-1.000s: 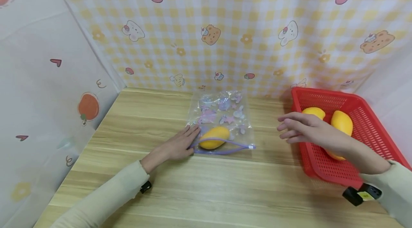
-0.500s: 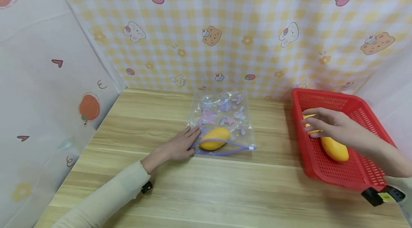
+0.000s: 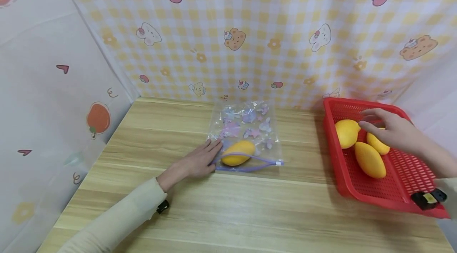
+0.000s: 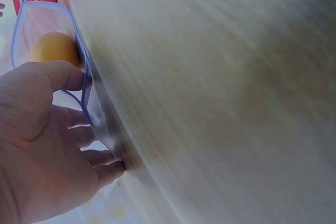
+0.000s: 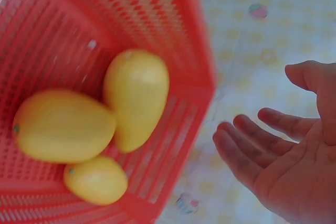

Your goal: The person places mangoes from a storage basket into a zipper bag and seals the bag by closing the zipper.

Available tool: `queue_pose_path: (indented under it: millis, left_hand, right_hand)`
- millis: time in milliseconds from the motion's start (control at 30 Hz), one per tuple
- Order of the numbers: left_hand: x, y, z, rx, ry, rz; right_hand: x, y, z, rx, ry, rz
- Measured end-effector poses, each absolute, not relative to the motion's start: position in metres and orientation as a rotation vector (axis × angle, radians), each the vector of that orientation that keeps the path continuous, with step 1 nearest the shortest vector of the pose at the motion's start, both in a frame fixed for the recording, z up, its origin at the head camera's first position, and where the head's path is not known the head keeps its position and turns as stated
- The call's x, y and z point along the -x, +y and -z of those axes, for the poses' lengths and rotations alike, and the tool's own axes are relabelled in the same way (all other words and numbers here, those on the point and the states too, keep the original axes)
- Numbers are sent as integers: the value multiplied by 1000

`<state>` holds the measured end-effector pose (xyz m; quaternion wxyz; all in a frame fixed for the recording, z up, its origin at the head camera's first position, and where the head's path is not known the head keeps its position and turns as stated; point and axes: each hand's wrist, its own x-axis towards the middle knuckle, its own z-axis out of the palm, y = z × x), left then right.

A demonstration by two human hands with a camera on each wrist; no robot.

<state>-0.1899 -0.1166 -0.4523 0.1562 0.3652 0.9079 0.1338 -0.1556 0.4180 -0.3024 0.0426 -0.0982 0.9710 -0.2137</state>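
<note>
In the head view my left hand [image 3: 199, 161] lies with fairly straight fingers on the left edge of a clear zip bag [image 3: 265, 126] with a purple zip. One yellow mango [image 3: 240, 153] sits inside the bag, near its gaping mouth. The left wrist view has the thumb by the zip rim [image 4: 86, 77]. Over the red basket [image 3: 340, 173] hovers my right hand [image 3: 394, 130], its fingers loosely bent and holding nothing. Below it lie a mango [image 3: 370, 160] and another yellow fruit [image 3: 347, 134]; a third [image 3: 378, 144] is partly covered by the hand. The right wrist view shows a smaller yellow fruit [image 5: 95, 180].
A wooden table [image 3: 228, 213] carries the bag in the middle and the basket at the right. A checked curtain [image 3: 250, 58] hangs along the back edge, and a white printed sheet [image 3: 43, 106] closes off the left side.
My right hand has moved rightward from the basket's left rim to above the fruit inside, uncovering more of it. The left hand, bag and mango in it stay put.
</note>
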Motion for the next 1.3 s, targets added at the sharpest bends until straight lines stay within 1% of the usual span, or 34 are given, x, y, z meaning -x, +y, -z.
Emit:
queue_pose_path:
  millis: [267,733,867,1067,1300]
  left_hand:
    - [191,-116,451,-1050,2597,-366]
    - [194,-117,449,-1058,2595,-332]
    - [194,-117,450,-1056,2598,-325]
    - [193,-116,446,-1059,2594,-320]
    - [193,-117,446,-1072,2588,-299]
  right_hand:
    - [169,440,311,257,2960,404]
    - [192,450,340,345,2946,397]
    - [191,449,353,372,2928,367]
    - [186,447,369,342,2873,319]
    - [181,451,376,286,2811,283]
